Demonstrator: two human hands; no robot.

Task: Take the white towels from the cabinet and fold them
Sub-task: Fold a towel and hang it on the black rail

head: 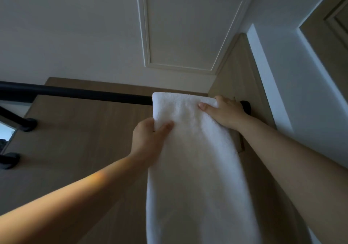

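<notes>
A white towel [194, 149] hangs over the black rail [84, 94] inside the wooden cabinet and drops down out of the frame's bottom edge. My left hand [148, 140] grips the towel's left edge a little below the rail, thumb across the front. My right hand [224, 112] holds the towel's upper right corner at rail height, thumb on the front and fingers hidden behind the cloth. The view looks steeply upward.
The cabinet's wooden back panel [84, 130] and right side wall [243, 78] enclose the rail. Black rail brackets [28, 125] sit at the left. A white panelled ceiling [188, 32] is overhead, with a door frame [327, 36] at the right.
</notes>
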